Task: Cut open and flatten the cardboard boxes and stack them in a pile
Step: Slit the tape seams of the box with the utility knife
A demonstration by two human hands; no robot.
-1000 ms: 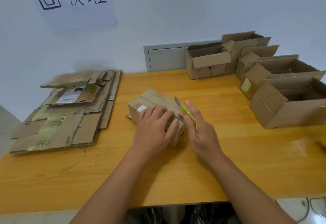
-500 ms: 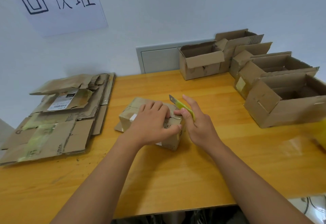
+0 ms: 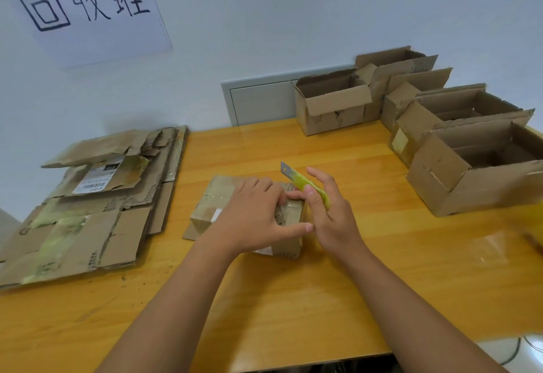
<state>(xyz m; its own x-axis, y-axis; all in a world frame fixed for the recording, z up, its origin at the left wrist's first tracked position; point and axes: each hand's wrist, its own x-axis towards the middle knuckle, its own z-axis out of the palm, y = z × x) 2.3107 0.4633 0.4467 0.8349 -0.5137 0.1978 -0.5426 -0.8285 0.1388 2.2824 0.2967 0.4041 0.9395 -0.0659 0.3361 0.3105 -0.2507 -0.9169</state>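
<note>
A small taped cardboard box lies on the wooden table in the middle. My left hand rests on top of it, fingers curled over its near right corner and thumb along its side. My right hand is beside the box's right end and holds a yellow-green utility knife, blade pointing up and away, off the cardboard. A pile of flattened boxes lies at the left.
Several open, unflattened cardboard boxes stand along the back right and right of the table. A paper sign with handwriting hangs on the wall. A grey wall panel sits behind the table. The table's front edge is near.
My left thumb has slid further along the box's near side. My right hand with the knife has shifted slightly; the blade stays raised. The camera view has moved a little.
</note>
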